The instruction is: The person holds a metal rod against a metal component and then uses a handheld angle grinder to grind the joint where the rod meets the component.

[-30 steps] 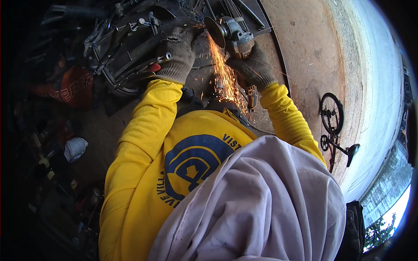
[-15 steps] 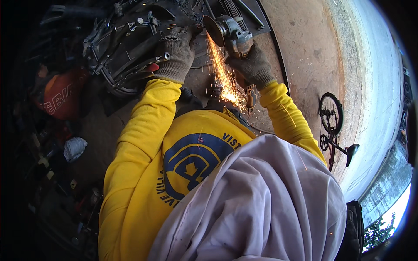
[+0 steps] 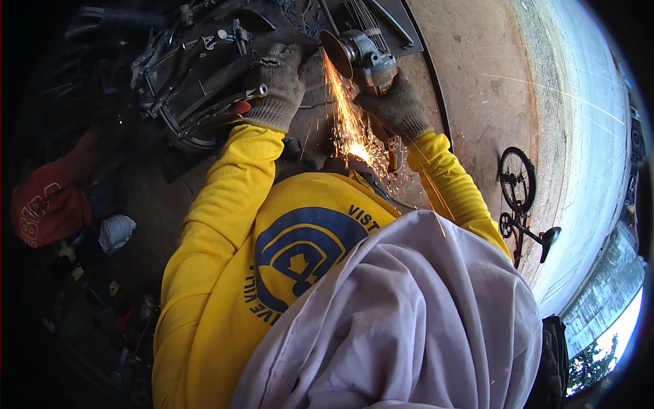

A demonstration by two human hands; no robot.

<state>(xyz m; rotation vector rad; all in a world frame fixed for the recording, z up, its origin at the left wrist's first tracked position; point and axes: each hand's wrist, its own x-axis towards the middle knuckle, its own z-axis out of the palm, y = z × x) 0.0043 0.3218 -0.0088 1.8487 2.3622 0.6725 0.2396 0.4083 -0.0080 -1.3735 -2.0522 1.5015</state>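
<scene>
My right hand (image 3: 396, 108), in a grey knit glove, grips an angle grinder (image 3: 373, 65) by its body. The grinder's round disc (image 3: 335, 53) faces left, and a stream of orange sparks (image 3: 340, 102) pours from it down toward my body. Just left of the disc, my left hand (image 3: 278, 85), gloved alike, has its fingers curled closed. A small dark end pokes out beside the disc from that hand; what it belongs to is too dark to make out. Clamps with bare metal rods (image 3: 204, 51) lie next to my left hand.
A dark worktop edge (image 3: 430, 65) runs past the grinder. At far left a person in a red shirt (image 3: 51, 194) is bent over near a pale bag (image 3: 117, 232). A bicycle (image 3: 519, 198) stands on the right, by the pale pavement. A yellow-and-black tool (image 3: 395, 153) sits below my right hand.
The person in red at far left has moved farther left and nearer to me. Sparks now also fly off to the right. My hands and the grinder hold almost the same place.
</scene>
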